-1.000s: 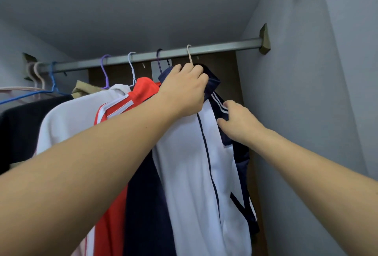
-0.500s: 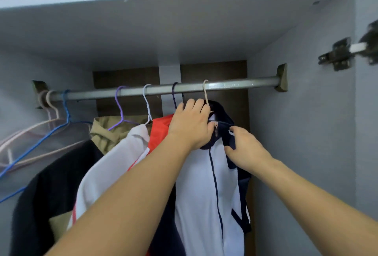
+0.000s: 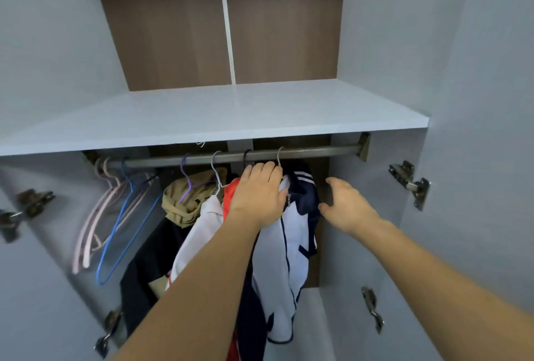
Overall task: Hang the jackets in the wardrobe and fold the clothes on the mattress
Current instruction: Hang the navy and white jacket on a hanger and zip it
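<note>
We have the white and navy jacket on its beige hanger, whose hook sits over the wardrobe rail near the right end. Our left hand lies on the jacket's collar and shoulder just below the hook, fingers curved over the fabric; we cannot tell whether that grip is clenched on the cloth or only pressing it. Our right hand hovers just beside the navy right shoulder, fingers spread and released, holding nothing.

The jacket hangs straight down from the rail, its long axis vertical, directly under the left hand and just to the left of the right hand. The left hand is the nearer one, already in contact. To the jacket's left hang a red garment, a white garment and a khaki one, pressed close.

We judge this jacket as good as hung; what remains is letting go of it.
</note>
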